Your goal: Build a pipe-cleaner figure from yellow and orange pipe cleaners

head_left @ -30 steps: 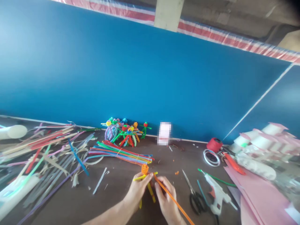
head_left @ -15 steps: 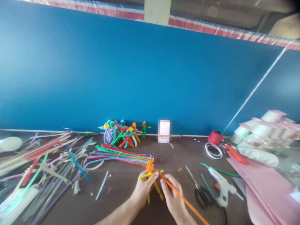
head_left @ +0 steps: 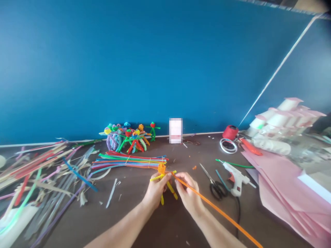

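Observation:
My left hand (head_left: 155,188) pinches a small pipe cleaner figure (head_left: 161,168) around its middle. The figure has a coiled orange head, and yellow arms and legs stick out past my fingers. In my right hand (head_left: 188,191), thumb and fingers are closed on a long orange pipe cleaner (head_left: 214,207) beside the figure's arm. Its near end reaches the figure's arm, and the long free end runs down to the lower right over my right forearm. My fingers hide part of the figure's body.
Behind my hands lies a bundle of coloured pipe cleaners (head_left: 129,161), with finished figures (head_left: 129,136) against the blue wall. To the right are scissors (head_left: 214,182), a glue gun (head_left: 234,177), pink sheets (head_left: 279,189) and a red thread spool (head_left: 230,132). Loose strips (head_left: 51,186) cover the left side.
The camera view has tilted down and shifted, so the table appears higher. Both hands keep their grip; the orange pipe cleaner's free end now reaches further to the right.

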A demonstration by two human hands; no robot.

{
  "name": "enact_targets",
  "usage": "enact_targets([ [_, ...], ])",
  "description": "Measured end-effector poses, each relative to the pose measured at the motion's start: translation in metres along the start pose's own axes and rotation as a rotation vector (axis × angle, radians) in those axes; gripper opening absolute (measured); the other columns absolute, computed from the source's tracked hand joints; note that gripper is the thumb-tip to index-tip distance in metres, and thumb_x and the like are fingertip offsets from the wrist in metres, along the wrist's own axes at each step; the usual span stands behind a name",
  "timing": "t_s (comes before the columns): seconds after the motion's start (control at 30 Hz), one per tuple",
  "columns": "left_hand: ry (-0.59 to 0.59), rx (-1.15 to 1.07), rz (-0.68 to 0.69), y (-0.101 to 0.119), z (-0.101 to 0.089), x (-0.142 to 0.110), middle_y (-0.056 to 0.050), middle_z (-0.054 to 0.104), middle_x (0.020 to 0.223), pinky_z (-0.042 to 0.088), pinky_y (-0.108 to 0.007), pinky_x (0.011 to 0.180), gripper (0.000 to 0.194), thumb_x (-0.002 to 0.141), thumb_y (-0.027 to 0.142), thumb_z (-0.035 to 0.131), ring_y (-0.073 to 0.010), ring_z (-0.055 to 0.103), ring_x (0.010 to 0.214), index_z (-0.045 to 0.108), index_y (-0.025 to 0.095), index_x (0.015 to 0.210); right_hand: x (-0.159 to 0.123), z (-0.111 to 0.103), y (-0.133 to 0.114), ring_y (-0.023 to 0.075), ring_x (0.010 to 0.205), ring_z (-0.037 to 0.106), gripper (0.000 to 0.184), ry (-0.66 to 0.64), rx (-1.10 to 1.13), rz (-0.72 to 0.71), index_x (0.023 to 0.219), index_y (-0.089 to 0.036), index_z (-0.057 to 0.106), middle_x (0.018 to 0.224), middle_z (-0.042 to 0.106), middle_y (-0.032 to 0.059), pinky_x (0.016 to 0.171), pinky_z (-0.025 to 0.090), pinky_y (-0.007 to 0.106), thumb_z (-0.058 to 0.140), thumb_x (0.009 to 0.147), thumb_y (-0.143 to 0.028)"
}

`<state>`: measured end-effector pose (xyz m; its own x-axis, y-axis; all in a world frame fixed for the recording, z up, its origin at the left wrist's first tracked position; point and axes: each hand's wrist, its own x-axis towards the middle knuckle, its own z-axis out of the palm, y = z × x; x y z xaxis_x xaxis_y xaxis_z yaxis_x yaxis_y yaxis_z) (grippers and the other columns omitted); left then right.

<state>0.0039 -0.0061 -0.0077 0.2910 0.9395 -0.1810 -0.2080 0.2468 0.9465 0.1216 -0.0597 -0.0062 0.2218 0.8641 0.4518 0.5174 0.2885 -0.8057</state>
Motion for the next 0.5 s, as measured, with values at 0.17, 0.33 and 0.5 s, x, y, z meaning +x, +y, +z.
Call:
enact_targets([
  [0.17,0.027,-0.056,0.007,-0.0042,-0.0014,0.0016,0.004,0.048,0.051,0.026,-0.016,0.038,0.029,0.063,0.034,0.066,-0.0029,0.034,0.039,0.06,0.009,0.078,-0.0009,-0.0009,-0.0039,0.0121,0.059,0.057,0.009,-0.017,0.004,0.001,0.08,-0.018,0.055,0.069,0.061,0.0014,0.057,0.045,0.02,0.046,0.081,-0.021],
  [0.33,0.048,-0.047,0.016,-0.0063,-0.0004,0.0029,0.005,0.047,0.048,0.025,-0.016,0.037,0.027,0.06,0.033,0.068,-0.0029,0.033,0.038,0.06,0.01,0.073,-0.0022,-0.0032,-0.0073,0.0094,0.048,0.05,0.01,-0.093,-0.001,0.02,0.081,-0.018,0.055,0.058,0.055,-0.0022,0.049,0.042,0.018,0.048,0.08,-0.025],
  [0.5,0.049,-0.017,0.036,-0.009,0.0005,0.0012,0.005,0.048,0.048,0.025,-0.017,0.038,0.03,0.059,0.037,0.069,-0.0033,0.034,0.038,0.061,0.01,0.072,-0.0039,-0.0015,-0.0051,0.0099,0.049,0.052,0.009,-0.058,-0.027,0.036,0.08,-0.019,0.056,0.06,0.058,-0.0011,0.049,0.043,0.018,0.049,0.079,-0.024],
])
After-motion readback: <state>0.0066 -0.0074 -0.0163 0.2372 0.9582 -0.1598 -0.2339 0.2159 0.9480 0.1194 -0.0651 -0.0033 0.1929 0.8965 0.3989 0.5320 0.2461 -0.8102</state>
